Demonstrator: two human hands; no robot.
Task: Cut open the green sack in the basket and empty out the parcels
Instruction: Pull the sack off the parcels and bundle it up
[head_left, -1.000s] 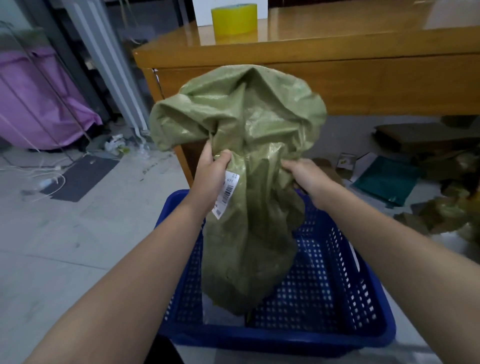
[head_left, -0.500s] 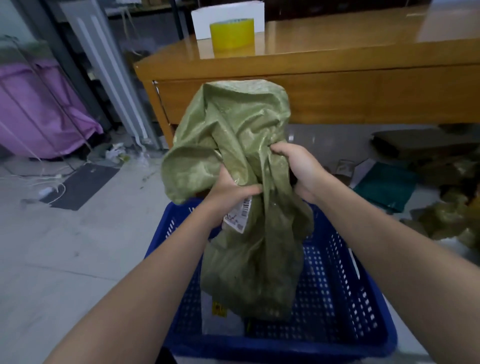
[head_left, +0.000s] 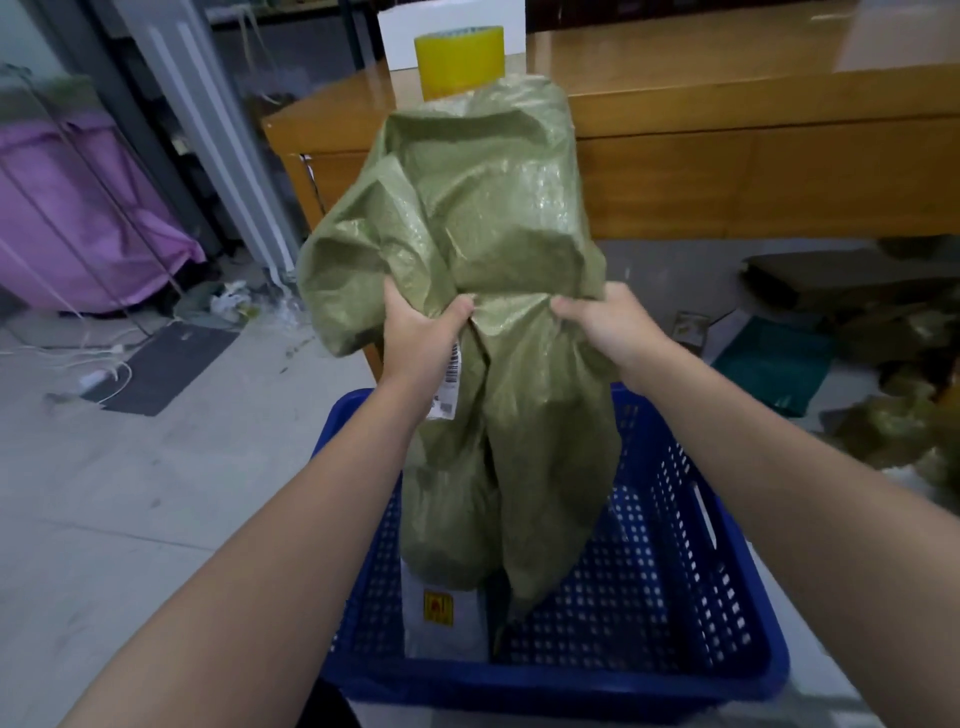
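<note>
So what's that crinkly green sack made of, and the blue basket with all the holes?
The green sack looks like woven plastic: a fine criss-cross weave shows, it has a slight sheen, and it holds stiff crumples where the left hand and right hand bunch it. The blue basket looks like hard moulded plastic: smooth, a little glossy, with neat rows of holes.

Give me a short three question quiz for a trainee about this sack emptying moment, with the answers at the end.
1. True or false: both hands grip the green sack above the blue basket.
2. Which hand sits next to the barcode label?
A. left hand
B. right hand
3. What lies in the basket under the sack's lower end?

Key
1. True; each hand bunches the fabric.
2. A.
3. A pale parcel with a yellow sticker, part covered by the sack.
</note>
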